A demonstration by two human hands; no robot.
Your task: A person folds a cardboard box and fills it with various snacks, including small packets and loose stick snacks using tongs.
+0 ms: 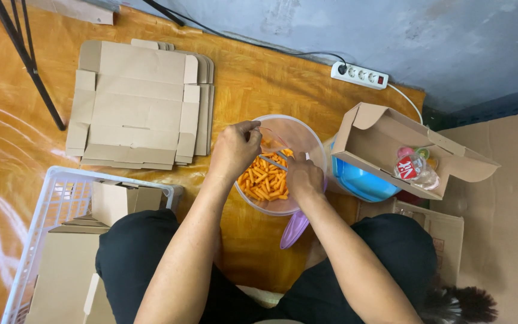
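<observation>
Everything here sits around the clear plastic tub [298,129], which is on the orange floor mat [253,78] between the person's knees and roughly half full of orange snack sticks [265,180]. Left hand [234,150] is at the tub's left rim, fingers pinched narrow on what looks like a thin clear bag or film edge over the sticks – hard to make out exactly what it is. Right hand [304,175] is down inside the tub on the right side, curled over the sticks; can't tell whether it's actually gripping any.

A purple scoop [294,229] pokes out from under the tub's near edge. Just right of the tub there's a blue bowl [361,182], with an open cardboard box [385,141] partly over it. Left of the tub – a stack of flat cardboard blanks [142,105]. Near-left of it, a white plastic crate [49,210] holding folded boxes. Beyond the tub, a white power strip [360,75] by the wall.
</observation>
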